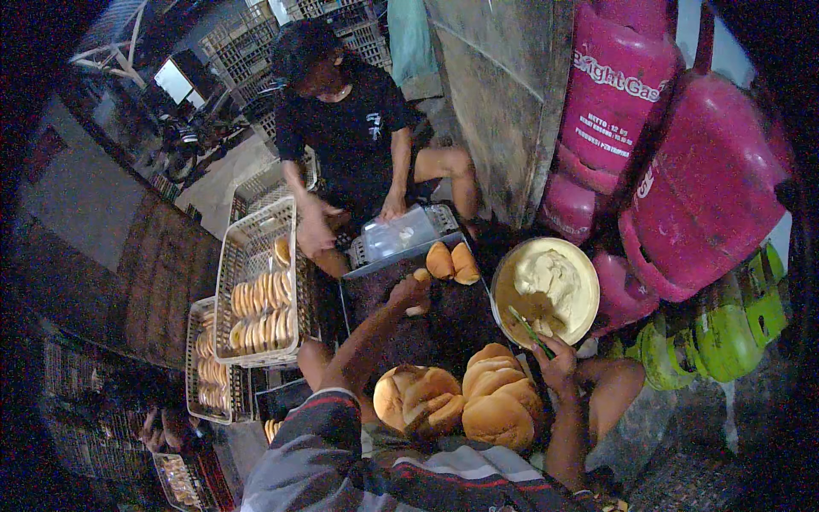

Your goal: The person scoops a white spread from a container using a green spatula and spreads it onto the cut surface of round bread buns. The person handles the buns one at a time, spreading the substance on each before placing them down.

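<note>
My left hand (409, 296) reaches over the dark work table (448, 320), its fingers around what looks like a bread bun, mostly hidden by the hand. Just beyond it, two golden buns (452, 262) stand side by side on the table. My right hand (558, 363) grips a slim green-handled spreader (532, 333), its end inside a round tub (596, 281) of pale yellow cream. The cream (550, 275) is heaped toward the far side. Close to my body lie two stacks of bread buns, the left stack (419, 400) and the right stack (500, 400).
Facing me, a person (339, 121) rests one hand on clear plastic sheets (400, 232) on a basket; their other hand is blurred. Crates (221, 307) of packed buns stand left. Pink gas cylinders (620, 96) and green ones (716, 345) stand right, beside a wooden panel (496, 96).
</note>
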Demonstrator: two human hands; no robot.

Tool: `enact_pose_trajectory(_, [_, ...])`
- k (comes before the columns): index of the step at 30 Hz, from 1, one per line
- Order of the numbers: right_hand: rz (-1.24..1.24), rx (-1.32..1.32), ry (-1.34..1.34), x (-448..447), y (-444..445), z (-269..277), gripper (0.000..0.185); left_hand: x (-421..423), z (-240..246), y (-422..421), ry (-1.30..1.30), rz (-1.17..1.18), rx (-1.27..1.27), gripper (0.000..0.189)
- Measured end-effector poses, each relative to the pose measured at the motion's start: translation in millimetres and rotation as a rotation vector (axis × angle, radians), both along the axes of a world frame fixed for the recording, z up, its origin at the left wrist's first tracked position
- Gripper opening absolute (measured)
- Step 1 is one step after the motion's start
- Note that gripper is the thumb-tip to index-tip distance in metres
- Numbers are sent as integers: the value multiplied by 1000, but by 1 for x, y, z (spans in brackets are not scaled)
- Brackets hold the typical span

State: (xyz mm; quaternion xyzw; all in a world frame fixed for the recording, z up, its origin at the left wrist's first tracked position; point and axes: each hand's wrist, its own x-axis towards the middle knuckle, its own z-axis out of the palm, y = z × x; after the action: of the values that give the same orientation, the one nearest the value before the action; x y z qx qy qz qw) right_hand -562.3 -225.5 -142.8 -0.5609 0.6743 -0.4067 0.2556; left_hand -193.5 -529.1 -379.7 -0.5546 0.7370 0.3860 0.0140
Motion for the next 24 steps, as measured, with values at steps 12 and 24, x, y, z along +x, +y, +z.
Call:
enact_pose_trajectory(12, [-167, 161, 238, -30, 29, -17, 38, -36, 266, 271, 123, -396, -341, 38])
enact_pose_trajectory(24, [163, 604, 785, -57, -61, -1, 33, 34, 283, 290, 316, -291, -118, 40])
